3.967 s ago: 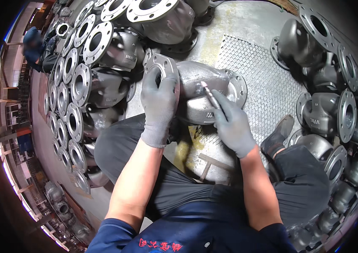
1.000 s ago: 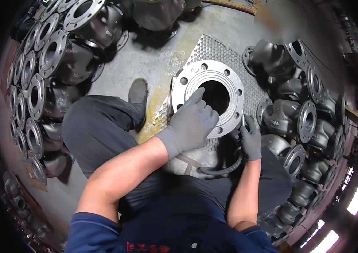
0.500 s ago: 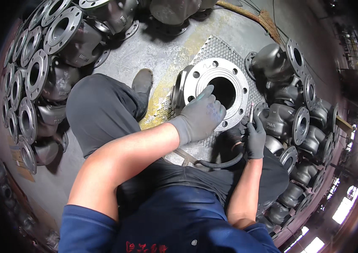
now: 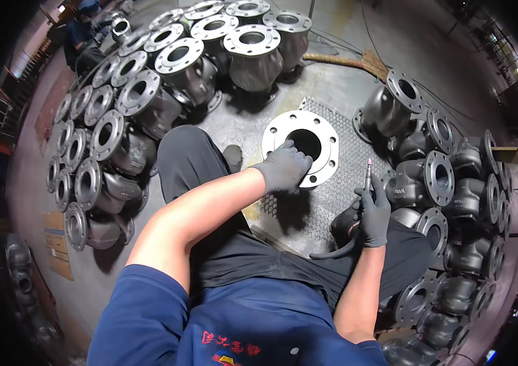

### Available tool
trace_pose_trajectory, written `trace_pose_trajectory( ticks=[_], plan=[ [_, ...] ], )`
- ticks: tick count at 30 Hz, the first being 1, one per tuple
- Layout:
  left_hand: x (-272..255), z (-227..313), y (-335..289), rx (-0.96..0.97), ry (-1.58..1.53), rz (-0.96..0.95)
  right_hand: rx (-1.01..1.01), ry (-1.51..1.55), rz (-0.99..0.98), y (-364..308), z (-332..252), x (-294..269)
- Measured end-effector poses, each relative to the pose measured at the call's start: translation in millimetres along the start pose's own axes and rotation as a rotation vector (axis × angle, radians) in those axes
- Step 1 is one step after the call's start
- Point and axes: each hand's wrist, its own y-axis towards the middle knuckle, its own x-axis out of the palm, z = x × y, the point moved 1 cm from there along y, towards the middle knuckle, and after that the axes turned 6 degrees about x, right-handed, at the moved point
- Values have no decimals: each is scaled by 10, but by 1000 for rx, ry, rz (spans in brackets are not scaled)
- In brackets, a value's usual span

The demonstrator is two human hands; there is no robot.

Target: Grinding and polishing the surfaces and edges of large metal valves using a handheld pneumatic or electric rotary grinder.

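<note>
A grey cast valve body stands between my knees with its round bolt-hole flange facing up. My left hand, in a grey glove, rests on the near rim of that flange, fingers curled at the edge of the bore. My right hand, also gloved, grips a slim pencil-type grinder held upright beside the flange, tip pointing up and away from the metal. Its black hose loops down over my right thigh.
Rows of grey flanged valve bodies crowd the left and far side, and more valve bodies are stacked on the right. A perforated steel plate lies under the workpiece. Another person crouches at the far left. A broom lies beyond.
The valve body, earlier lying on its side under both hands, now stands flange-up. My view has pulled back and my right hand has lifted the grinder clear to the right of the flange.
</note>
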Motion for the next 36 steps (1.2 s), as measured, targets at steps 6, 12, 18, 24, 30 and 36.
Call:
trace_pose_trajectory(
  ticks=[6, 12, 18, 24, 30, 36],
  plan=[
    [-236, 265, 260, -20, 315, -94, -47, 1, 10, 44, 8, -67],
    [-77, 136, 270, 354, 449, 139, 22, 4, 34, 115, 64, 0],
    [-163, -23, 602, 770, 141, 83, 48, 76, 61, 260, 281, -131],
    [-171, 199, 928, 927, 354, -325, 14, -5, 161, 329, 32, -72],
    [-6, 44, 737, 773, 80, -176, 59, 19, 152, 499, 91, 82],
    [-195, -574, 136, 585, -21, 142, 23, -132, 84, 597, 70, 332]
  ],
)
